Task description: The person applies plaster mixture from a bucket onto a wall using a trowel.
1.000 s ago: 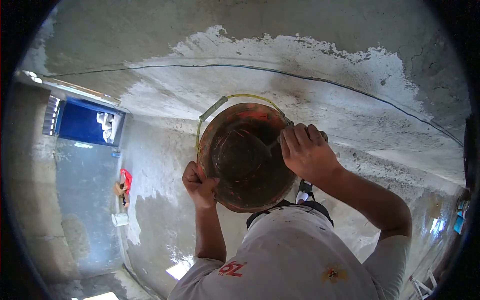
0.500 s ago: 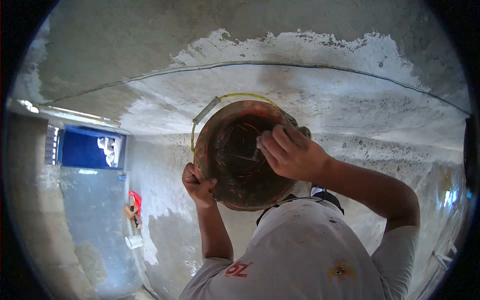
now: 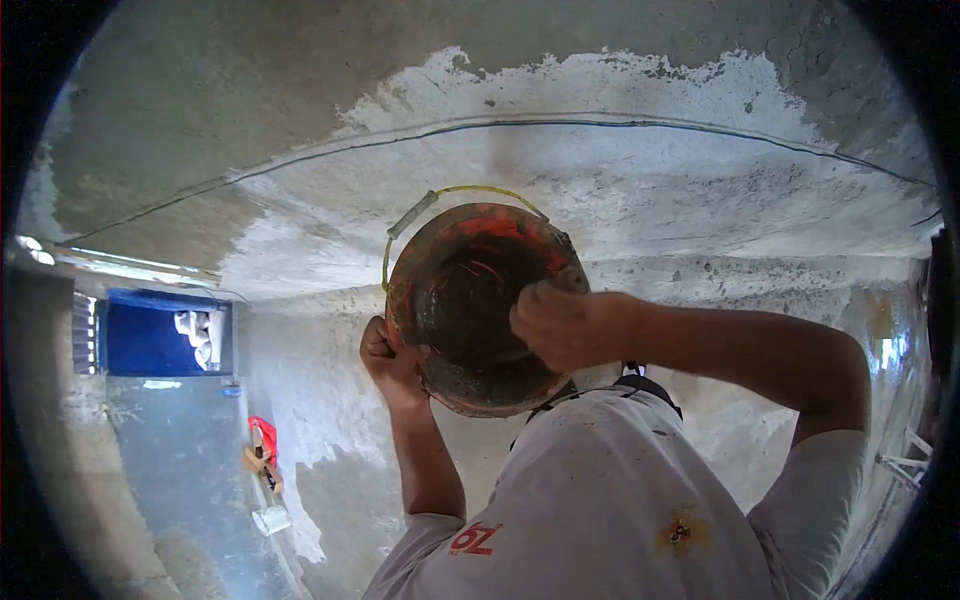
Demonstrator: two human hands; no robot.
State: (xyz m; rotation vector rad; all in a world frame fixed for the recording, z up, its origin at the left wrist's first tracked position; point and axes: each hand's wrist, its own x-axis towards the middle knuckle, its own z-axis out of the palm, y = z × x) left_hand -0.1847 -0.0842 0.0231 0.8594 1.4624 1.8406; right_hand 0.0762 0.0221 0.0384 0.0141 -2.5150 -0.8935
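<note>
A dirt-crusted reddish bucket (image 3: pixel 560 270) is held in front of my body, its mouth turned toward me. Its yellow wire handle has a grey sleeve (image 3: pixel 412 214) and stands up on the far side. My left hand (image 3: pixel 397 368) is closed on the bucket's left rim, thumb over the edge. Across the right side of the opening is my right hand (image 3: pixel 570 325), fingers curled inward and slightly blurred. What lies in those fingers is hidden. Inside, the bucket is dark, with scraped red streaks.
A thin cable (image 3: pixel 500 122) crosses the patchy grey-and-white wall. At left are a blue doorway (image 3: pixel 150 335), a red bag (image 3: pixel 264 436), a cardboard piece (image 3: pixel 262 468) and a white container (image 3: pixel 271 519). A pale frame (image 3: pixel 905 462) stands at far right.
My right hand has shifted slightly down within the bucket's mouth, its elbow swinging outward. The bucket has tilted a little, while my left hand keeps its hold on the rim.
</note>
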